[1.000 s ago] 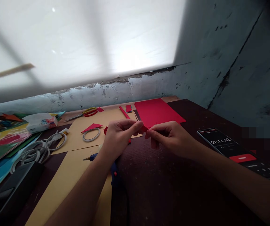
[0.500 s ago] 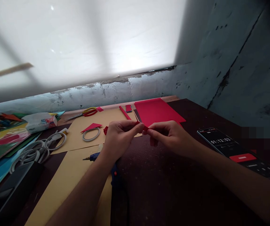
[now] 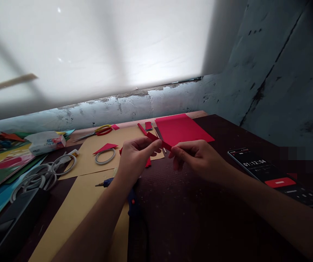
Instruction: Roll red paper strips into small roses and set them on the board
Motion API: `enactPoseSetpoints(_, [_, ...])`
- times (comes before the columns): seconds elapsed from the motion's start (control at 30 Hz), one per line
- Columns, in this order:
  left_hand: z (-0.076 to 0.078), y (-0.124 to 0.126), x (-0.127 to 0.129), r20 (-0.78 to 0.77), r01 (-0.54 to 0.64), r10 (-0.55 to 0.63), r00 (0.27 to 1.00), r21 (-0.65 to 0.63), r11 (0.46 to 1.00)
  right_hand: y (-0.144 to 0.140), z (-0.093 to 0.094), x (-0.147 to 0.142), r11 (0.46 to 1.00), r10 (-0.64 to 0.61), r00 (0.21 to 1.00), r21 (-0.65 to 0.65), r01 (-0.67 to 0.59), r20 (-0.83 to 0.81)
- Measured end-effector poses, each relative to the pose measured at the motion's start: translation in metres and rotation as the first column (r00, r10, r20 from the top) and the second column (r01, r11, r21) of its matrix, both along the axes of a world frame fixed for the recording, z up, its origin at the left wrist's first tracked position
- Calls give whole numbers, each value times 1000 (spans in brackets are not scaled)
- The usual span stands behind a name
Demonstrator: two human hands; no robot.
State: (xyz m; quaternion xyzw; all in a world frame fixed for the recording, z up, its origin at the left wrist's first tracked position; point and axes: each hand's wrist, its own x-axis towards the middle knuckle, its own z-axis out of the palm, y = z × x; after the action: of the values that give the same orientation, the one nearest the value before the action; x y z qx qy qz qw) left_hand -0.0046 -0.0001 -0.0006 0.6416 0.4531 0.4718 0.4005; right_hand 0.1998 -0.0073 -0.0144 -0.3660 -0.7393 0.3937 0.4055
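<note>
Red paper strip (image 3: 159, 141) pinched between left hand (image 3: 134, 160) and right hand (image 3: 200, 160), fingertips closed on both ends, above dark table (image 3: 189, 211)

Single head view (worn), looking forward and down, near the table (image 3: 200, 218)

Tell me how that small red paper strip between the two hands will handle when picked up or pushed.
The red paper strip is probably light: the left hand and right hand hold it by fingertip grip alone. It spans the gap without drooping, so it seems fairly stiff, like card. Being thin and flat, it should slide rather than roll, and likely creases easily.
</note>
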Motion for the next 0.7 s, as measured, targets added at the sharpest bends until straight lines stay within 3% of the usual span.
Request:
enactPoseSetpoints(0.1, [2,-2,1,-20,35,-35,999,15,999,-1,-1,0,1000,23,1000,-14,-23,-22])
enactPoseSetpoints(0.23, [4,-2,0,-4,-55,55,998,51,997,-1,-3,-2,999,36,999,-16,-35,21])
enactPoseSetpoints(0.43, [3,-2,4,-41,85,-87,995,-46,995,0,-4,-2,999,49,999,-11,-49,14])
enactPoseSetpoints(0.7, [1,-4,8,82,73,-71,994,-16,997,-1,-2,-2,999,39,998,23,-40,47])
